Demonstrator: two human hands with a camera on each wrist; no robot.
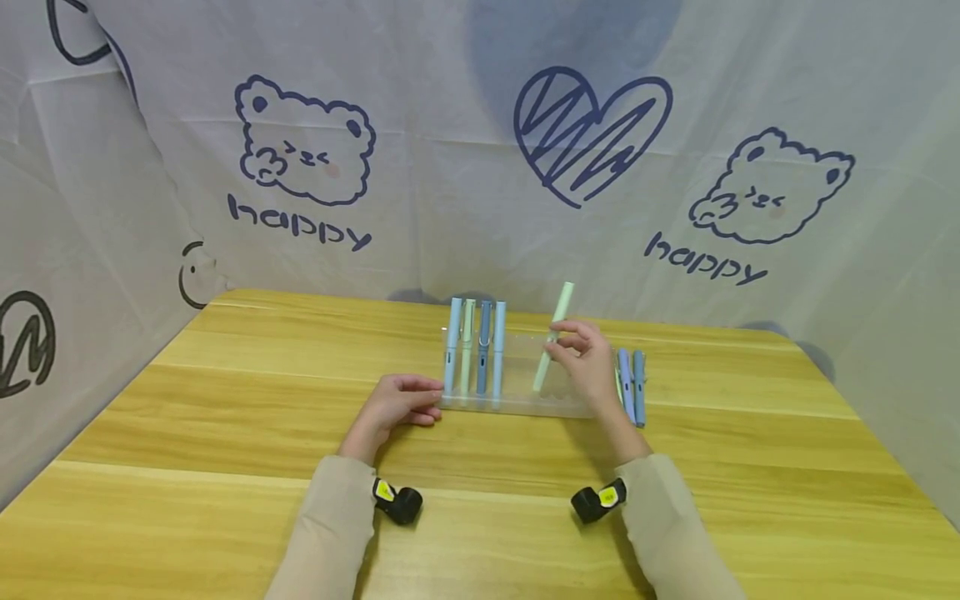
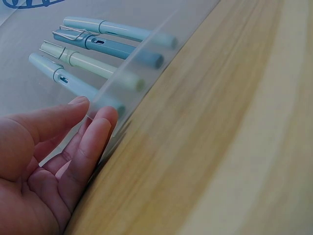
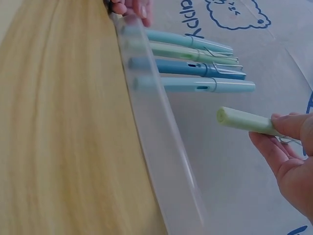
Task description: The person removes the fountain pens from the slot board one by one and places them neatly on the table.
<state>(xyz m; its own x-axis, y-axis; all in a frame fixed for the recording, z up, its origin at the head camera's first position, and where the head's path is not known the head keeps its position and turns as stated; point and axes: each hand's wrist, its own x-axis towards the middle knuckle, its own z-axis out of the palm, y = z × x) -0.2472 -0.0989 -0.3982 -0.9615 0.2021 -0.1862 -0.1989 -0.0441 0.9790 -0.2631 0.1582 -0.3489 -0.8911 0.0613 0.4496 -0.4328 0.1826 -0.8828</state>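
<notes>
A clear plastic pen holder (image 1: 525, 407) stands on the table, with several capped pens upright in its left part: light blue (image 1: 450, 358), pale green (image 1: 467, 350), darker blue (image 1: 483, 358) and another light blue (image 1: 498, 358). At the holder's left front corner my left hand (image 1: 401, 402) grips the edge between thumb and fingers, as the left wrist view shows. My right hand (image 1: 587, 362) pinches a pale green pen (image 1: 562, 302) by its middle, slightly tilted, over the holder's right part. In the right wrist view that pen's lower end (image 3: 232, 117) is above the holder's front lip (image 3: 178, 161).
Right of the holder, behind my right wrist, several pens lie on the wooden table, among them a purple pen (image 1: 627, 383) and a blue pen (image 1: 639, 387). A white cloth (image 1: 442, 183) with drawn bears and a heart hangs behind the table.
</notes>
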